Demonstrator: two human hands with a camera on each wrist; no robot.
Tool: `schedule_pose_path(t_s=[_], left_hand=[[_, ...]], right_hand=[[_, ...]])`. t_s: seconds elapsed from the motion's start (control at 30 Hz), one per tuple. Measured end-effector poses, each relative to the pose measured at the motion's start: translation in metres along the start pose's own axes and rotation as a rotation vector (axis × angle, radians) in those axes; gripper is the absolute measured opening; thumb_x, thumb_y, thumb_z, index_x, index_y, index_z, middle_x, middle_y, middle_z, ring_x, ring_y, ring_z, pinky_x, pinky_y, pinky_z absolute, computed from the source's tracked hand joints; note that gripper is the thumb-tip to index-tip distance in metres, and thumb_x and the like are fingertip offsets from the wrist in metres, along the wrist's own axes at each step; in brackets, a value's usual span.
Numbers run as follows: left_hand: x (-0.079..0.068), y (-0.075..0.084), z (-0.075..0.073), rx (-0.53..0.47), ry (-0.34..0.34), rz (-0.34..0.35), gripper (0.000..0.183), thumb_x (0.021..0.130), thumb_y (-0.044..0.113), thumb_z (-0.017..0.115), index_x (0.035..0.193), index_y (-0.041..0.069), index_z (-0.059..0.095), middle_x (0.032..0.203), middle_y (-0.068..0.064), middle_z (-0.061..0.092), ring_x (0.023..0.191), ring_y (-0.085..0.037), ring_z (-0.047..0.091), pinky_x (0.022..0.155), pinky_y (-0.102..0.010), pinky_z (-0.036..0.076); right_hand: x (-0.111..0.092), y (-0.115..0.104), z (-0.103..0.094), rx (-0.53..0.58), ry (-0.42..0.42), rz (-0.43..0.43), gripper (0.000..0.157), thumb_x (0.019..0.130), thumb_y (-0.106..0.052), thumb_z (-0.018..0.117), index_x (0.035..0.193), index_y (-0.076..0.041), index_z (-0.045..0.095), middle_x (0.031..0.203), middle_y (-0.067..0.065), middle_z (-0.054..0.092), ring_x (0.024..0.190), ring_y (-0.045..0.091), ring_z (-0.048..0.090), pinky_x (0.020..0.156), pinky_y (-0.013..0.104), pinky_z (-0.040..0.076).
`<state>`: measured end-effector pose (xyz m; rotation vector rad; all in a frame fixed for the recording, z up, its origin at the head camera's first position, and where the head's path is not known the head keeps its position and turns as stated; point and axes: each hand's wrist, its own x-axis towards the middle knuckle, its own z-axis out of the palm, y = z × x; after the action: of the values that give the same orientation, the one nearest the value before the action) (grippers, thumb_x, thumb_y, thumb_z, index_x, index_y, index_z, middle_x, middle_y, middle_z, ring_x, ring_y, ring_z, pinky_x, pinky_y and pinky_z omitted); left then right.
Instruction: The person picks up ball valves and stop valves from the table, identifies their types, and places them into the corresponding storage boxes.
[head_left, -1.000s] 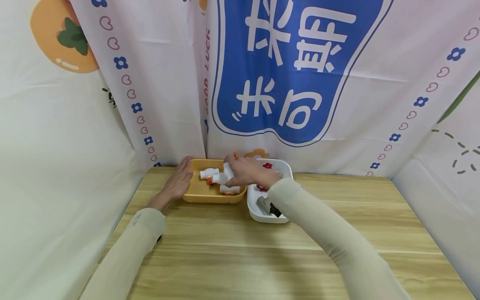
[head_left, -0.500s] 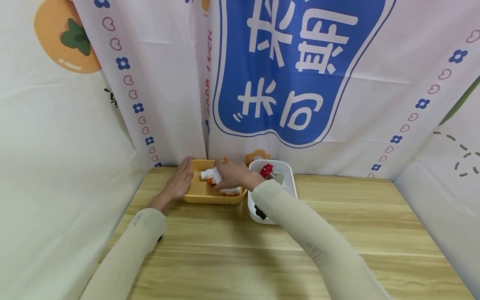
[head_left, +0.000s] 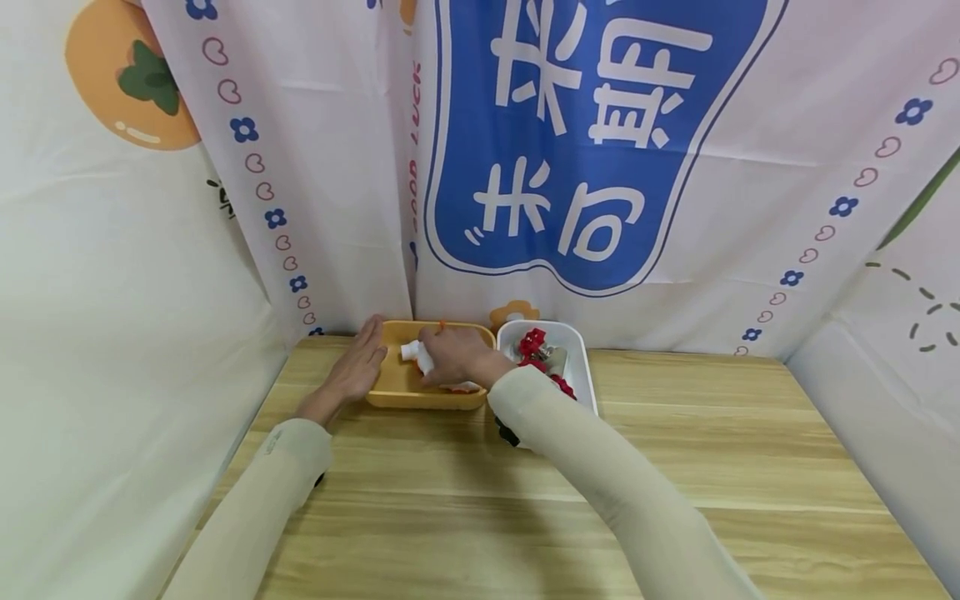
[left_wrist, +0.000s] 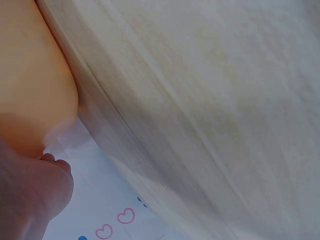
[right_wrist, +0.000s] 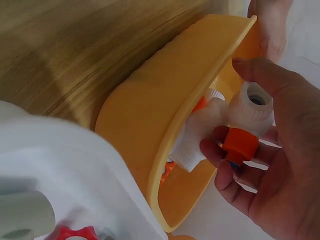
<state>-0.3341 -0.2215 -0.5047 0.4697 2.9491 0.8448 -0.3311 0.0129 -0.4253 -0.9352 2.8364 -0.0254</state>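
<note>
My right hand (head_left: pixel 452 354) is inside the yellow-orange tray (head_left: pixel 427 402), loosely holding a white plastic valve (right_wrist: pixel 252 112) with an orange handle (right_wrist: pixel 241 142). In the right wrist view, the fingers curl round its handle end while the thumb lies over the white body. Other white valves (right_wrist: pixel 200 130) with orange parts lie in the tray beneath it; the hand partly covers them in the head view. My left hand (head_left: pixel 356 363), fingers straight, rests against the tray's left side.
A white tray (head_left: pixel 587 379) stands immediately right of the yellow-orange one. It contains red-handled valves (head_left: pixel 532 340) and a grey fitting (head_left: pixel 557 360). Both trays sit on a wooden table (head_left: pixel 420 508), close to a printed cloth (head_left: pixel 352 242) at the back.
My right hand has moved left and lower into the yellow-orange tray with the white valve, uncovering more of the white tray's red-handled contents. The left hand has stayed in place.
</note>
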Motion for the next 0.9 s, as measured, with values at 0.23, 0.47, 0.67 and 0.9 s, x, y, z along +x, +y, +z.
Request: schedule_pose_path(t_s=[0.23,0.47,0.67,0.9], left_hand=[[0.001,-0.001,0.002,-0.004,0.004,0.011,0.063,0.116,0.025,0.023,0.167,0.000,-0.005,0.177,-0.014,-0.011,0.164,-0.036,-0.006,0.133,-0.056,0.004],[0.001,0.000,0.002,-0.003,-0.001,0.016,0.063,0.116,0.024,0.024,0.167,0.000,-0.005,0.177,-0.015,-0.011,0.164,-0.037,-0.006,0.132,-0.057,0.004],[0.001,0.000,0.001,-0.012,0.000,0.019,0.062,0.117,0.026,0.023,0.167,0.001,-0.005,0.177,-0.015,-0.011,0.164,-0.036,-0.007,0.133,-0.054,0.001],[-0.002,-0.001,-0.001,-0.017,0.001,0.018,0.062,0.117,0.026,0.023,0.167,-0.001,-0.003,0.178,-0.016,-0.009,0.164,-0.036,-0.007,0.133,-0.055,0.003]], right_hand=[[0.001,-0.005,0.004,0.015,0.025,-0.018,0.072,0.092,-0.056,0.078,0.147,-0.018,0.051,0.119,0.002,0.067,0.093,0.017,0.062,0.079,0.033,0.056],[0.001,-0.009,0.006,0.004,0.091,-0.032,0.078,0.090,-0.062,0.077,0.150,-0.019,0.053,0.129,0.003,0.063,0.096,0.017,0.062,0.084,0.035,0.058],[0.000,-0.010,0.000,-0.035,0.138,-0.068,0.067,0.097,-0.062,0.069,0.149,-0.021,0.059,0.135,0.003,0.066,0.107,0.019,0.066,0.089,0.035,0.060],[-0.007,-0.005,-0.005,-0.090,0.142,-0.049,0.057,0.103,-0.056,0.062,0.147,-0.019,0.060,0.125,0.001,0.070,0.098,0.017,0.068,0.083,0.034,0.061]])
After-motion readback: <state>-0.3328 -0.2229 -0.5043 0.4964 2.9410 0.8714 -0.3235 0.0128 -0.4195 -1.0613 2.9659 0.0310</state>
